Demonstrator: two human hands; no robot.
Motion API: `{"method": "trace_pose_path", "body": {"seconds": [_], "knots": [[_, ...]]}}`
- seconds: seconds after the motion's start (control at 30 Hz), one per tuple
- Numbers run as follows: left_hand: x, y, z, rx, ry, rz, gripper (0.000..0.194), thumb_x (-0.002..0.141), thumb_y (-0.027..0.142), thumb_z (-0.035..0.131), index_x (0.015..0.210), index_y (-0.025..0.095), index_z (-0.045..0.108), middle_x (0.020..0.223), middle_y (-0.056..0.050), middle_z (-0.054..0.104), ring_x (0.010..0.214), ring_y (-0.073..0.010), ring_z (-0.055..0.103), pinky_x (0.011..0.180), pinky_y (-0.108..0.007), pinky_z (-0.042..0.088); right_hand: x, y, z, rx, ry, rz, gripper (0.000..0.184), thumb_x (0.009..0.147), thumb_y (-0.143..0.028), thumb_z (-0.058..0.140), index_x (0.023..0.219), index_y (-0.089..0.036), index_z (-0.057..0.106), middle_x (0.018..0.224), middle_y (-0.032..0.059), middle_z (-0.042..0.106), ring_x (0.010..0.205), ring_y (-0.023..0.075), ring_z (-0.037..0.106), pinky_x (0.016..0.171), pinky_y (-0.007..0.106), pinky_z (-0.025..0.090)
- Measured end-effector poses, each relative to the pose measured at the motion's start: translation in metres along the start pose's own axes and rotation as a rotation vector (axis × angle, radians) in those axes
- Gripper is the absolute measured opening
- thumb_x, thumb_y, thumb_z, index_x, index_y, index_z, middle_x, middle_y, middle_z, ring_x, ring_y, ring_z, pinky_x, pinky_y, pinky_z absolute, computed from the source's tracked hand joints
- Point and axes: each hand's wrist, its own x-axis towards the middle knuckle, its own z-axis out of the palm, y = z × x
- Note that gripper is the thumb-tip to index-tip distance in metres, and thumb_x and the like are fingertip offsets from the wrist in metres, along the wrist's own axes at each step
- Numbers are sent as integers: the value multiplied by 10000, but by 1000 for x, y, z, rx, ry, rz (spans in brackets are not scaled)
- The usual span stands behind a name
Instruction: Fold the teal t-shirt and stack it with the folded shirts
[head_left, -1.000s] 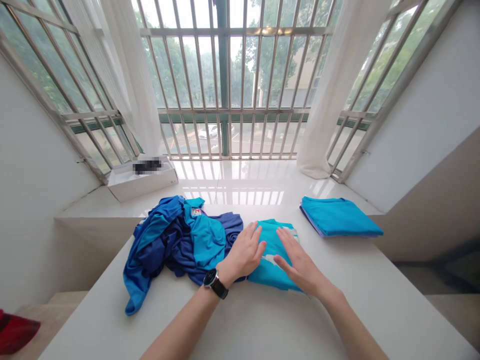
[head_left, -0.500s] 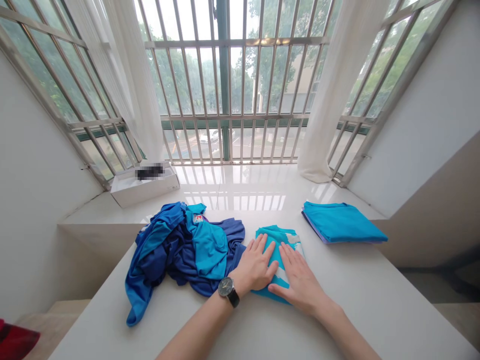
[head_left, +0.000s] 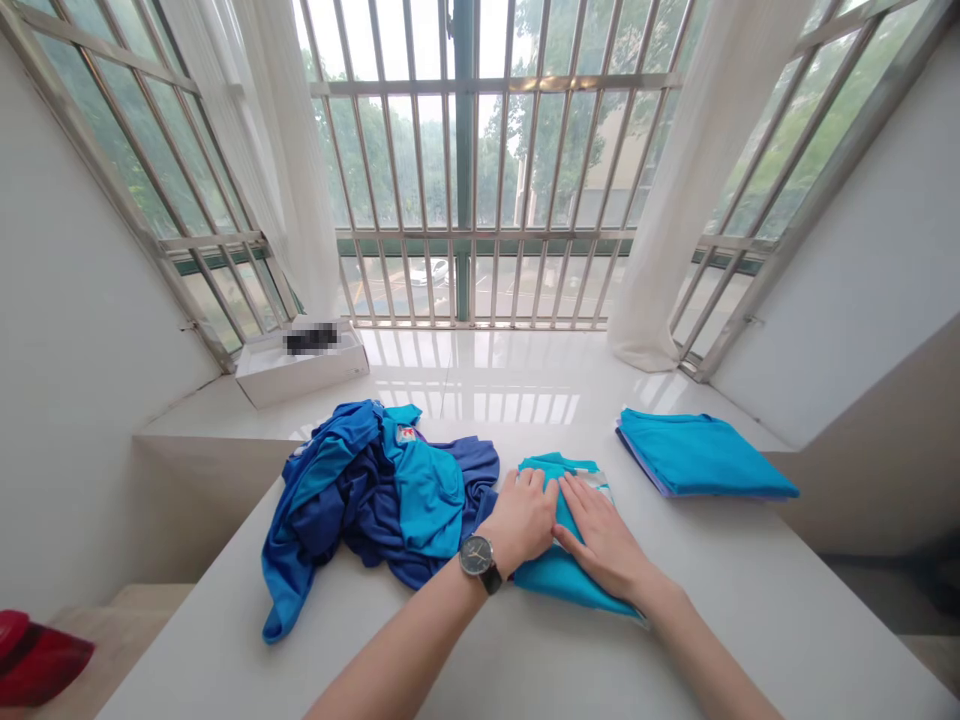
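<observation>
A turquoise shirt with pale grey-white patches lies folded on the white table in front of me. My left hand, wearing a black-strapped watch, is on its left part with the fingers bent down into the cloth; the fingertips are partly hidden. Flat across the shirt's right part rests my right hand, its fingers stretched out and its thumb close to the left hand. To the left, touching or nearly touching the shirt, is a crumpled heap of blue and navy clothes.
A neat stack of folded clothes, turquoise on top, lies at the right of the white table. On the window sill behind stands an open white box. White curtains hang before a barred window. A red object shows at lower left.
My left hand's fingers have gone from spread flat to bent. The shirt's near part now shows plain turquoise where a pale patch was visible. The view has shifted slightly left.
</observation>
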Motion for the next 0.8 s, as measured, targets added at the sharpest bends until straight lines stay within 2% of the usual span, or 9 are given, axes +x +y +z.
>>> {"method": "trace_pose_path", "body": {"seconds": [0.1,0.2,0.33,0.5,0.8], "knots": [[3,-1,5,-49,54,68,487,954,283,381,1397,96,455,1445,-164,485,1380,-296,385,1171,-449,262,-2,5,7,-23,34,-31,836,927,-684,306,1534,-109,318,1601,153,290,1473,316,266,1191,526,266],[0,-4,13,-129,45,124,568,984,345,331,1504,115,322,1543,-123,390,1448,-271,291,1212,-435,185,-2,10,15,-35,87,-50,843,928,-680,292,1537,-98,307,1590,169,310,1468,321,278,1180,528,290],[-4,-9,20,-172,1,68,651,970,466,341,1532,139,293,1595,-126,298,1478,-306,225,1212,-478,171,-2,16,25,-66,138,-17,831,940,-667,230,1526,-87,332,1586,176,318,1468,320,280,1177,533,298],[-4,-8,19,-173,-39,-6,726,911,462,418,1542,134,271,1618,-151,222,1490,-348,168,1206,-530,155,-2,19,31,-108,198,42,867,911,-717,268,1515,-103,365,1584,169,327,1458,325,303,1179,525,301],[-4,-6,20,-218,-56,-95,791,909,559,411,1548,120,253,1623,-192,166,1495,-363,138,1204,-542,162,-2,16,31,-105,195,144,934,901,-738,240,1522,-46,327,1593,175,303,1478,327,245,1192,516,280]]}}
